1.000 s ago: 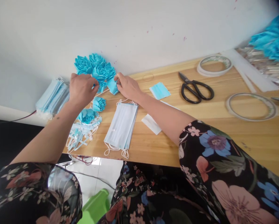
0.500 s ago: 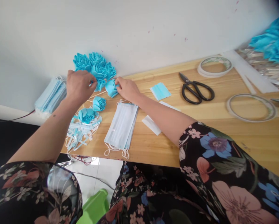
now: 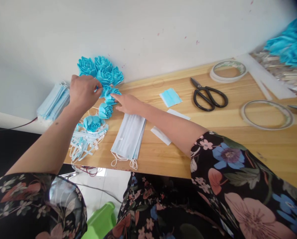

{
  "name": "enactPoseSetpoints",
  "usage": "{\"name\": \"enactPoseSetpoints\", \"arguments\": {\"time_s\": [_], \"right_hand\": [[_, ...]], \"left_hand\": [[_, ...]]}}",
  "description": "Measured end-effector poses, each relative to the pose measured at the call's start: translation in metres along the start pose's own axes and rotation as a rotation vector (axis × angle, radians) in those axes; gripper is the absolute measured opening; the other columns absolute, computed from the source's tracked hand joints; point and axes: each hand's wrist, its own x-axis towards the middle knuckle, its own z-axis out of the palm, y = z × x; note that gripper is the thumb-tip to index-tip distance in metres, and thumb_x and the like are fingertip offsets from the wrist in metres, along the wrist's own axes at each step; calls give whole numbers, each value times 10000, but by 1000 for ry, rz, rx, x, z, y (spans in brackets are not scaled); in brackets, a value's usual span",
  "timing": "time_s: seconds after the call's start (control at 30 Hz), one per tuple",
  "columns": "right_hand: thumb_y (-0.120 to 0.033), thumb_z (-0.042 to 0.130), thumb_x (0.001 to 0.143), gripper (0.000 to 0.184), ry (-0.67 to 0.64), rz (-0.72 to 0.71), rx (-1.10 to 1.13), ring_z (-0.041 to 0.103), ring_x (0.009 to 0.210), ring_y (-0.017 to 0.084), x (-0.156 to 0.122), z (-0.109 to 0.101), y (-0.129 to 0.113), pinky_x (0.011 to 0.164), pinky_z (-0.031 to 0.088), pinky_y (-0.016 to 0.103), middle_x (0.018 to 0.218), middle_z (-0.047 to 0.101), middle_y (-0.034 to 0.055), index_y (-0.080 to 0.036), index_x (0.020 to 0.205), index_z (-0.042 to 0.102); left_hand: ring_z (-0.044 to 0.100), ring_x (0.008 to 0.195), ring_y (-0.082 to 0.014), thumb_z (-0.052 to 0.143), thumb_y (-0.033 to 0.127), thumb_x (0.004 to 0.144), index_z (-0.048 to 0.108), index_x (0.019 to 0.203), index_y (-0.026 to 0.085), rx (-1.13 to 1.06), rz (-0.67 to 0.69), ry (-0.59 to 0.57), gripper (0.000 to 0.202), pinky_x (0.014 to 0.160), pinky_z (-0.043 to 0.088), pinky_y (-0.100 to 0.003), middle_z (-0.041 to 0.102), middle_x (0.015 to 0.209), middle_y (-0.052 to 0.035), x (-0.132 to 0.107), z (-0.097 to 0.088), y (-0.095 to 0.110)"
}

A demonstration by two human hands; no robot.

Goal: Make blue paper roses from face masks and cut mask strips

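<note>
My left hand (image 3: 85,91) is closed in a pinch beside a bunch of blue flowers (image 3: 105,75); what its fingers hold is hidden. My right hand (image 3: 127,103) reaches in from the right, index finger stretched onto the edge of a small blue flower (image 3: 110,98) and thumb apart below. Under it lies a smaller blue bud (image 3: 105,111). Another blue flower (image 3: 92,123) rests on a heap of cut strips and ear loops (image 3: 85,146). A stack of face masks (image 3: 128,137) lies just below my right hand.
More face masks (image 3: 53,101) stand at the left against the wall. To the right are a blue folded square (image 3: 170,97), white pieces (image 3: 160,135), black-handled scissors (image 3: 209,96), tape rolls (image 3: 228,71) and a blue bundle (image 3: 290,43). A green plastic thing (image 3: 101,220) is below the table.
My right hand has moved left and slightly down, bringing the small blue flower against the others, and its pinch has loosened. My left hand has hardly moved.
</note>
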Motion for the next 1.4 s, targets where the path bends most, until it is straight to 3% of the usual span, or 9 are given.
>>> {"name": "enactPoseSetpoints", "arguments": {"time_s": [0.1,0.2,0.33,0.5,0.73,0.9,1.07,1.4], "right_hand": [[-178,527,953,572,75,95,6,659,1200,260,1,-15,3,974,479,353,1355,687,120,-166,1517,432],[-240,629,912,544,101,113,-49,623,1243,296,8,-20,8,989,464,371,1387,656,152,-137,1433,508],[-418,762,833,687,91,150,-137,590,1260,356,23,-13,7,1006,443,417,1392,625,223,-79,1382,524],[-490,764,822,694,117,195,-147,590,1244,363,32,-2,-1,1024,416,449,1340,660,217,-85,1343,548],[-340,640,912,425,242,223,-135,609,1206,353,30,11,4,1008,419,458,1280,701,192,-107,1267,605],[-323,614,931,355,232,230,-115,631,1174,340,30,12,5,991,426,458,1242,720,173,-131,1230,617],[-295,603,935,329,205,228,-109,643,1155,318,30,6,7,990,421,442,1214,731,154,-141,1225,613],[-257,632,882,367,152,311,-96,685,1108,321,24,-16,21,960,471,433,1178,750,150,-148,1232,622]], "left_hand": [[557,975,-252,423,315,958,719,1000,142,-6,-2,12,345,971,339,-448,672,962,-96,0,0,0],[564,976,-259,426,304,954,721,985,135,-11,-10,9,341,981,336,-454,671,961,-106,0,-2,1],[572,975,-261,414,307,957,728,996,135,6,-7,8,360,970,346,-455,670,965,-106,0,-4,2],[579,965,-264,411,325,952,732,993,153,8,0,15,366,940,362,-462,674,953,-99,1,-1,0],[550,1089,-323,402,350,942,712,1045,196,-107,-36,-8,362,1023,289,-513,662,1029,-101,0,5,-4],[535,1119,-334,411,346,935,707,1076,193,-128,-53,-6,362,1034,267,-511,674,1056,-98,-1,3,-2],[578,1046,-294,359,356,969,710,990,134,-27,-42,19,416,997,312,-458,664,982,-112,-1,1,1],[584,1048,-293,387,336,952,723,986,176,-20,-46,25,374,988,337,-466,661,972,-95,0,2,0]]}}
